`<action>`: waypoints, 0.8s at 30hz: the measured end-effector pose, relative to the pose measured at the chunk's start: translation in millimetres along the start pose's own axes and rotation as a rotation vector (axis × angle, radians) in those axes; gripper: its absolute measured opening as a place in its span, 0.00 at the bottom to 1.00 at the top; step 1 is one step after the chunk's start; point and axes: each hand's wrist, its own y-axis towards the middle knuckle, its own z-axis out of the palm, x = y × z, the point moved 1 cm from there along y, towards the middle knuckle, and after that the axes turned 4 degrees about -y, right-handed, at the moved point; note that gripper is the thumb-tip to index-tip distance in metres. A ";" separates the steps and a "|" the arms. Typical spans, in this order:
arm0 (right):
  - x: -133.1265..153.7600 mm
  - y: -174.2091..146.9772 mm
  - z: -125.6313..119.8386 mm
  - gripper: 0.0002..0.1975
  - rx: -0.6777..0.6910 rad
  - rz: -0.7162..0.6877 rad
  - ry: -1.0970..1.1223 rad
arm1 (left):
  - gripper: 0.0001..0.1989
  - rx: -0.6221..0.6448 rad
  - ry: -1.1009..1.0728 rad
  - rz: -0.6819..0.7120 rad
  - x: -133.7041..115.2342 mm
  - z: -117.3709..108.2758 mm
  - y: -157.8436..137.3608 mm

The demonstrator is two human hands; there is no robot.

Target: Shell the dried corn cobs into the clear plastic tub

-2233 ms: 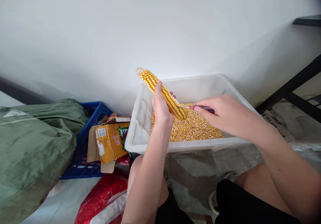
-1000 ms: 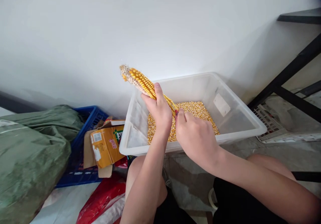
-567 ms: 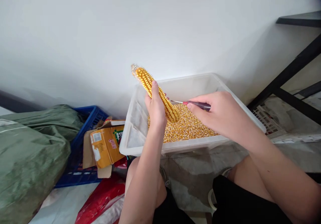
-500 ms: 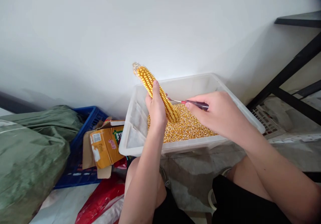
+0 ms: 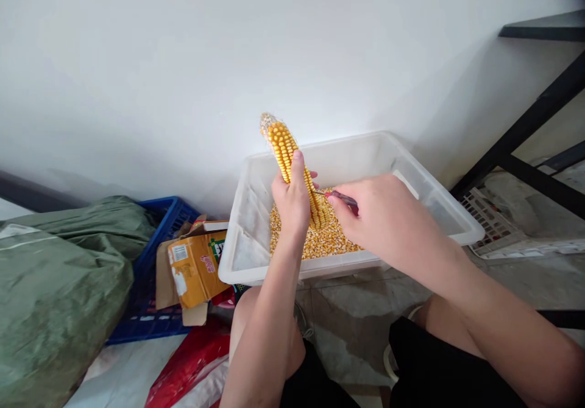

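My left hand (image 5: pixel 293 198) is wrapped round an ear of corn (image 5: pixel 284 152), thumb along its front. The ear leans with its pale, wispy end up and to the left, its other end low over the loose kernels (image 5: pixel 326 246). In my right hand (image 5: pixel 381 210) is a screwdriver-like tool (image 5: pixel 343 199) with a dark red handle. Its thin metal shaft points left and meets the side of the ear; the tip is hard to make out. Beneath both hands stands a white translucent plastic bin (image 5: pixel 262 274) holding the kernels.
Left of the bin, a blue crate (image 5: pixel 164 207) holds a torn orange carton (image 5: pixel 201 271) and a green cloth bundle (image 5: pixel 64 280). A red plastic bag (image 5: pixel 189 359) lies in front. At right are a black metal frame (image 5: pixel 516 128) and a white basket (image 5: pixel 493 219). A white wall (image 5: pixel 292 49) rises behind.
The ear of corn and my left hand have shifted right, and the ear stands more upright. My right hand has tilted, and the tool's shaft has moved slightly lower against the ear.
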 end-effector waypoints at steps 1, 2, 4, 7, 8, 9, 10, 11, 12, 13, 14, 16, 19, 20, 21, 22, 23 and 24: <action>1.0 0.4 0.2 0.16 -0.005 -0.014 -0.006 | 0.26 0.005 0.007 -0.004 -0.6 0.1 -0.7; 1.4 1.0 0.5 0.16 -0.009 -0.025 -0.010 | 0.26 0.007 0.011 -0.006 -1.3 0.0 -1.1; 1.2 2.0 2.1 0.16 -0.015 -0.031 -0.017 | 0.26 0.004 0.015 -0.008 -2.1 -0.5 -1.0; 1.6 1.9 8.2 0.16 -0.024 -0.025 -0.053 | 0.26 -0.016 0.012 -0.009 -0.5 -0.7 0.3; 2.7 1.3 11.2 0.16 -0.028 -0.024 -0.077 | 0.25 -0.031 0.002 -0.003 0.8 -0.6 0.9; 4.3 0.3 14.6 0.15 -0.034 -0.019 -0.106 | 0.24 -0.048 -0.010 0.007 2.4 -0.2 1.3; 6.4 -1.1 18.2 0.15 -0.044 -0.016 -0.137 | 0.24 -0.063 -0.022 0.021 4.0 0.2 1.7; 8.8 -2.7 21.8 0.15 -0.058 -0.014 -0.170 | 0.23 -0.075 -0.030 0.035 5.5 0.7 1.9; 11.4 -4.5 25.4 0.15 -0.077 -0.013 -0.202 | 0.22 -0.082 -0.030 0.050 6.8 1.2 1.9; 13.9 -6.4 28.8 0.15 -0.101 -0.014 -0.232 | 0.21 -0.084 -0.022 0.066 7.8 1.6 1.8; 16.5 -8.5 31.8 0.14 -0.126 -0.018 -0.261 | 0.21 -0.085 -0.005 0.081 8.3 2.1 1.5; 21.3 -12.4 36.7 0.13 -0.173 -0.026 -0.319 | 0.19 -0.091 0.042 0.111 8.0 2.8 0.7; 28.2 -16.8 41.6 0.12 -0.196 -0.015 -0.383 | 0.17 -0.119 0.119 0.164 5.1 3.6 -1.1; 30.1 -17.6 42.7 0.12 -0.194 -0.008 -0.394 | 0.16 -0.134 0.141 0.180 4.0 3.8 -1.6; 31.7 -18.0 43.4 0.13 -0.187 -0.006 -0.398 | 0.16 -0.147 0.158 0.192 3.0 4.0 -2.2; 32.6 -17.8 43.5 0.13 -0.177 -0.009 -0.394 | 0.16 -0.155 0.169 0.200 2.3 4.0 -2.6; 32.5 -17.0 42.6 0.13 -0.167 -0.017 -0.381 | 0.16 -0.159 0.173 0.201 2.0 3.8 -3.0; 31.3 -15.7 40.4 0.13 -0.155 -0.026 -0.359 | 0.17 -0.151 0.165 0.193 2.1 3.5 -3.1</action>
